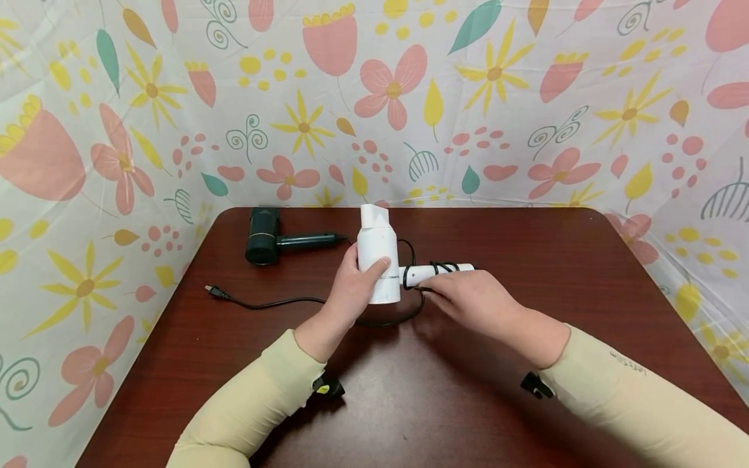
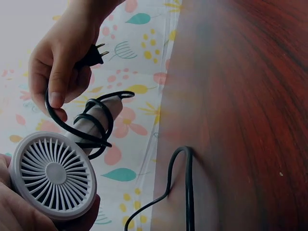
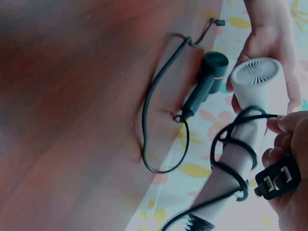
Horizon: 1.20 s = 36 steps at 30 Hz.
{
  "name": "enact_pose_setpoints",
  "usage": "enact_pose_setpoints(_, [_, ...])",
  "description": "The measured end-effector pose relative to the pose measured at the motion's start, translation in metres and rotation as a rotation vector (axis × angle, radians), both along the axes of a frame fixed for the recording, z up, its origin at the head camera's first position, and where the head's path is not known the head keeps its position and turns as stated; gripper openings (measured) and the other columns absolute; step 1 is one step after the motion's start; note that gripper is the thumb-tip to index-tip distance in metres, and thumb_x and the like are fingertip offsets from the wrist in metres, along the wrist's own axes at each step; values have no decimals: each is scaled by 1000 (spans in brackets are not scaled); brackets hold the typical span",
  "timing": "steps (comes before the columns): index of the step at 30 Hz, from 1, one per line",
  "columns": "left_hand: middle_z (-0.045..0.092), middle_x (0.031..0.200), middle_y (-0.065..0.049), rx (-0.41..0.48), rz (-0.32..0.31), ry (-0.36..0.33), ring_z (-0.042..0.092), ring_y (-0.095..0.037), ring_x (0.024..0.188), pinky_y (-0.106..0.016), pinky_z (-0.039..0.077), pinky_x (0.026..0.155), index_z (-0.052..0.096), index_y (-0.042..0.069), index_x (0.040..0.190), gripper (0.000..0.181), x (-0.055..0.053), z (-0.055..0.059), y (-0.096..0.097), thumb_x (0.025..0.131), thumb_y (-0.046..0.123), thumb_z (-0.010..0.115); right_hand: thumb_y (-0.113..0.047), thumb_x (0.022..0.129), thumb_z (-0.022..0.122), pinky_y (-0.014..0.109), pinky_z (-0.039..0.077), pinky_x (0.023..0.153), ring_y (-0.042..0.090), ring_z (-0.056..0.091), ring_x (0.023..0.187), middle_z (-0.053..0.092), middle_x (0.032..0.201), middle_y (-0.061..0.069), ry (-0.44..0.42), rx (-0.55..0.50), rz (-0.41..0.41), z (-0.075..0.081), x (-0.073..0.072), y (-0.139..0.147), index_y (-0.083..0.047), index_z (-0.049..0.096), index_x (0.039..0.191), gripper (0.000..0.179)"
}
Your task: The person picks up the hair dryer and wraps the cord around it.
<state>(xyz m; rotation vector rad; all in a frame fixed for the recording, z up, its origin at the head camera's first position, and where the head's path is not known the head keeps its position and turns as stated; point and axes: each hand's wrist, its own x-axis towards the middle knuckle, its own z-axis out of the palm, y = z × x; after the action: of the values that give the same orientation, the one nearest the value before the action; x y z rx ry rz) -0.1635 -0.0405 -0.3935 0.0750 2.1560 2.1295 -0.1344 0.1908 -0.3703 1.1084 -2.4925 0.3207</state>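
Head: white hair dryer (image 1: 378,244), barrel (image 1: 383,290) gripped by the left hand (image 1: 349,286), nozzle (image 1: 374,216) aimed forward, handle (image 1: 422,274) running rightward to the right hand (image 1: 476,299); right sleeve (image 1: 649,396) lettered, apparently "LetsSlim". Left wrist: right hand pinching the black cord (image 2: 68,128) coiled on the handle. Right wrist: plug (image 3: 278,177) just beside the pinch.

Soft glare on the tabletop (image 1: 433,396)

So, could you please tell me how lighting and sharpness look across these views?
Head view: mostly crisp, pale sheen on the tabletop, soft shadow beside the right sleeve; left wrist view: dim, tabletop hazy, the white hair dryer's grille sharp; right wrist view: milky haze over the tabletop, black plug fairly clear.
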Motion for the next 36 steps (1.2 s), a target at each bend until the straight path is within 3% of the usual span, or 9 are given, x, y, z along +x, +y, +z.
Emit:
enact_pose_setpoints(5, [57,125,-12,-59,-47,-12,63,-28,102,-41,55,80,37,13,148,66,3,3,-2,93,31,69,-10,85,77,28,51,63,4,57,69,64,83,-13,-43,-19,76,9,-5,4,-18,71,105,22])
enact_pose_setpoints(10, [58,123,-11,-91,-113,-13,64,-27,99,-41,56,79,39,14,147,64,7,7,-4,93,31,69,-12,88,75,24,46,62,1,48,66,54,79,-15,-82,-19,108,16,-11,8,-20,72,104,18])
enact_pose_setpoints(17, [58,124,-11,-111,-175,-20,65,-26,98,-40,56,78,40,15,148,62,10,8,-5,95,29,67,-17,92,72,26,48,68,1,54,78,58,89,-15,-171,12,117,25,-21,17,-22,73,107,17])
enact_pose_setpoints(29, [57,124,-17,-20,-261,-42,65,-26,94,-41,56,77,39,11,148,56,14,10,-9,98,20,61,-18,98,64,31,49,78,2,56,92,64,103,-12,-395,-31,87,27,-31,27,-25,71,110,16])
enact_pose_setpoints(36, [57,124,-18,63,-269,-91,63,-24,95,-39,55,77,37,9,150,56,14,9,-10,98,21,56,-26,100,61,31,49,78,4,58,93,64,106,-15,-522,-108,58,21,-35,35,-29,70,112,15])
